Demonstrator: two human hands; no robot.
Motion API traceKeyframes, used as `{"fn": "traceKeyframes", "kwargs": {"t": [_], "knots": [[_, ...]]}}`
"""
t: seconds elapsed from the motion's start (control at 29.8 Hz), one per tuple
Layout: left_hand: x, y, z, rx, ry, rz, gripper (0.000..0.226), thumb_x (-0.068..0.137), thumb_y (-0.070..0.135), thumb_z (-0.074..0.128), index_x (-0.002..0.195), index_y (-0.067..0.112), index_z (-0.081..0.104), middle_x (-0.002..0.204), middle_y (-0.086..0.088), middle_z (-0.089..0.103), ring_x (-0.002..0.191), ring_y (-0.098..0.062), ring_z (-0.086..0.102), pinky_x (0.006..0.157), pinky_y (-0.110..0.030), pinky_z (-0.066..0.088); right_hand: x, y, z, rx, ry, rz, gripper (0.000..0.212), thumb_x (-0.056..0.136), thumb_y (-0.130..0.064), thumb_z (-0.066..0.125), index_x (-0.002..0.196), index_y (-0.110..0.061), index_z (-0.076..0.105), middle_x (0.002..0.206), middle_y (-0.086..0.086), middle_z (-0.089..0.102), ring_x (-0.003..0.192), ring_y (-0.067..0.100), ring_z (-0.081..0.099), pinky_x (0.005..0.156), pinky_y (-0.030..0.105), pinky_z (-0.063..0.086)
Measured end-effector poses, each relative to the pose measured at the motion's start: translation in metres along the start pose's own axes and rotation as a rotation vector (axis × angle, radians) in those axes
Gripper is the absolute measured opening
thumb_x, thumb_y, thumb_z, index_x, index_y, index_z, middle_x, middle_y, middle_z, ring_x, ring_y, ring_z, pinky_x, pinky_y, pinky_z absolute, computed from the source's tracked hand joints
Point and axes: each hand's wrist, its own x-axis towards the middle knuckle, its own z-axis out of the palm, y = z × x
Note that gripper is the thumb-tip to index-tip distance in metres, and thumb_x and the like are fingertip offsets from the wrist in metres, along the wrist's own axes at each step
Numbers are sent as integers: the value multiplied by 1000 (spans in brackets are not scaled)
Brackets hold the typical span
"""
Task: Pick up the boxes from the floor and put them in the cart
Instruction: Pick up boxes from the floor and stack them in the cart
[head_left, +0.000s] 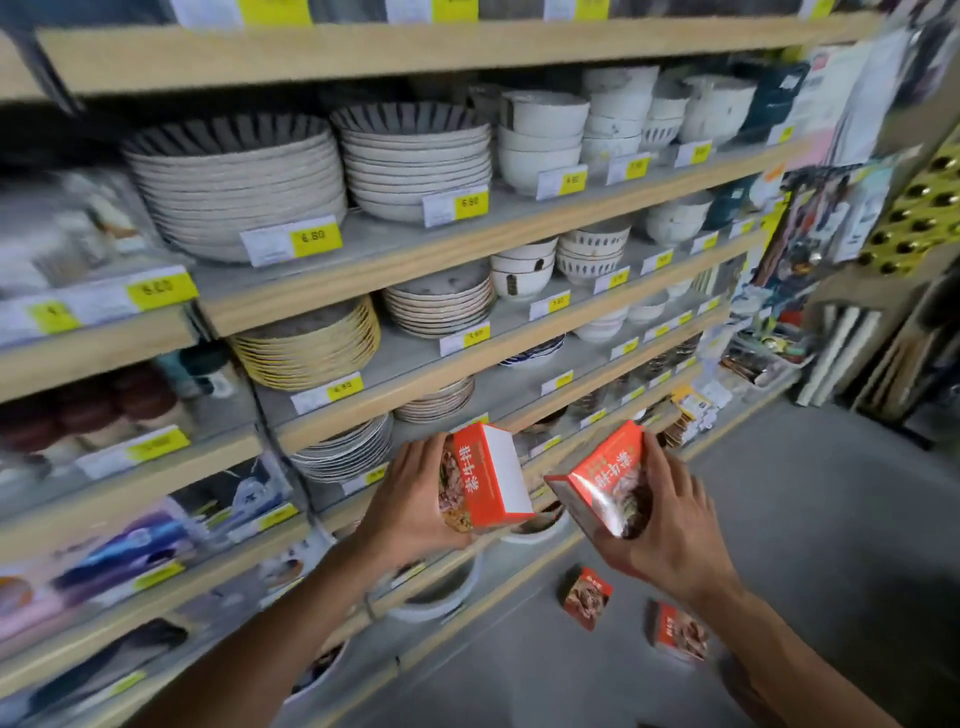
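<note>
My left hand grips an orange and white food box, held upright in front of the shelves. My right hand grips a second orange box, tilted with its printed face up. Both boxes are lifted well above the floor, side by side and apart. Below them, two more orange boxes lie on the grey floor: one near the shelf base, another partly hidden behind my right forearm. No cart is in view.
Wooden shelves stacked with plates and bowls fill the left and centre, close to my hands. Boards and packaged goods lean at the right end of the aisle. Grey floor stretches to the right.
</note>
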Motion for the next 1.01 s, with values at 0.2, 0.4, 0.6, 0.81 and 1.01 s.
{"fn": "traceKeyframes", "kwargs": {"t": [0.2, 0.4, 0.6, 0.81, 1.01], "knots": [[-73, -54, -65, 43, 113, -174, 126, 48, 70, 83, 149, 22, 26, 143, 1, 39, 131, -18, 36, 114, -43, 34, 9, -94, 38, 4, -39, -192, 135, 55, -77, 69, 161, -24, 5, 147, 9, 40, 129, 36, 42, 106, 58, 41], [-150, -87, -113, 116, 254, -371, 118, 50, 71, 77, 146, 19, 32, 135, -3, 49, 123, -22, 47, 105, -44, 43, 25, -181, 85, 65, -199, -435, 139, 51, -71, 76, 161, -29, 1, 151, 10, 37, 133, 34, 41, 108, 50, 38], [-236, -92, -148, 265, 389, -596, 115, 50, 62, 80, 143, 11, 34, 130, -13, 57, 119, -30, 51, 101, -45, 44, 25, -262, 137, 145, -374, -737, 137, 54, -77, 71, 161, -29, -2, 151, 10, 35, 133, 35, 40, 106, 50, 40], [-326, -78, -169, 377, 458, -913, 124, 49, 66, 83, 146, 6, 37, 134, -10, 52, 121, -31, 48, 104, -46, 42, 0, -330, 165, 286, -500, -1016, 132, 58, -71, 76, 161, -29, 5, 154, 6, 37, 135, 27, 40, 110, 48, 38], [-412, -41, -166, 493, 516, -1182, 129, 47, 67, 80, 150, 5, 32, 140, -11, 48, 128, -32, 45, 112, -45, 37, -45, -389, 190, 341, -658, -1200, 136, 58, -65, 82, 160, -34, -2, 153, 5, 34, 140, 27, 37, 113, 50, 33]]}}
